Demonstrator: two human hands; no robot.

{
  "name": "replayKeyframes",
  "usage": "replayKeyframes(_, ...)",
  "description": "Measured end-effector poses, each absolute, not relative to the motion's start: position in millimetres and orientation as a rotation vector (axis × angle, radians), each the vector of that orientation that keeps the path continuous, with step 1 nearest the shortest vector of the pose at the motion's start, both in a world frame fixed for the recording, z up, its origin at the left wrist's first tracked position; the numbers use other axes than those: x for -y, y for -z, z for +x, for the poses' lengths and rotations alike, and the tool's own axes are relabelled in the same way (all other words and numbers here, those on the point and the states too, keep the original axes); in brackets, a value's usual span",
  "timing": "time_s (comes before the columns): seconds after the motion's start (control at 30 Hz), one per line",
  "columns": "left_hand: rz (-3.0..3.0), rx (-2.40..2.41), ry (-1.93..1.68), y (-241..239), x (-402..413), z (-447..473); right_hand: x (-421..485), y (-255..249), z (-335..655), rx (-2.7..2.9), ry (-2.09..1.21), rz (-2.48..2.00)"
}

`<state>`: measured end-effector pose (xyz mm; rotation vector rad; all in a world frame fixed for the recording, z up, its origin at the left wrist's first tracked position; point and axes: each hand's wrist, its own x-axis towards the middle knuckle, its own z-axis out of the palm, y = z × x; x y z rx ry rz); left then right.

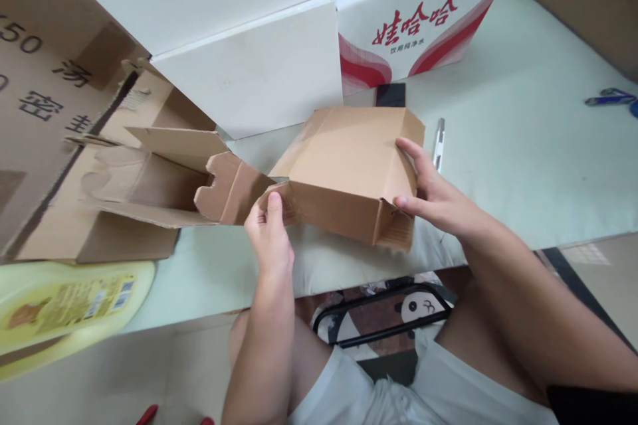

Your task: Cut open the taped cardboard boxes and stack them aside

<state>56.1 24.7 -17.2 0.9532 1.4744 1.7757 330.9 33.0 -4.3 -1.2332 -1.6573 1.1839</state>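
A half-folded brown cardboard box [343,166] rests on the pale green table [523,166] in front of me. My left hand [269,232] pinches the box's near left corner, thumb on top, where a notched flap [226,186] sticks out to the left. My right hand [431,196] grips the box's right end, fingers spread over the top panel and thumb against the side flap.
White boxes [249,73] and a red-and-white printed carton [423,20] stand stacked behind. Large brown cartons [54,113] fill the left. A yellow bottle [64,309] lies at lower left. A pen [438,143], a dark phone [390,94] and blue scissors [611,98] lie on the table.
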Motion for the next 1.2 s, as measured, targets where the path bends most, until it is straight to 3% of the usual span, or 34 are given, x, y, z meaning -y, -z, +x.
replayKeyframes(0.27,0.922,-1.531,-1.638,10.3,-24.0,55.7,-32.9,-4.1,326.0,1.302,-0.989,-1.599)
replayKeyframes(0.43,0.87,-1.511,-1.536,12.1,-25.0,55.0,-30.3,-9.5,325.6,1.366,-0.71,-1.756)
replayKeyframes(0.63,0.821,-1.439,-1.387,11.8,-25.2,53.4,-25.6,-11.8,331.7,1.4,-0.625,-1.842)
replayKeyframes(0.93,0.845,-1.347,-1.418,9.3,-23.0,57.3,-25.8,-2.9,328.1,1.425,-0.886,-1.288)
replayKeyframes(1.2,0.887,-1.412,-1.386,3.5,-21.2,52.7,-24.2,-8.9,324.7,1.304,-0.981,-1.466)
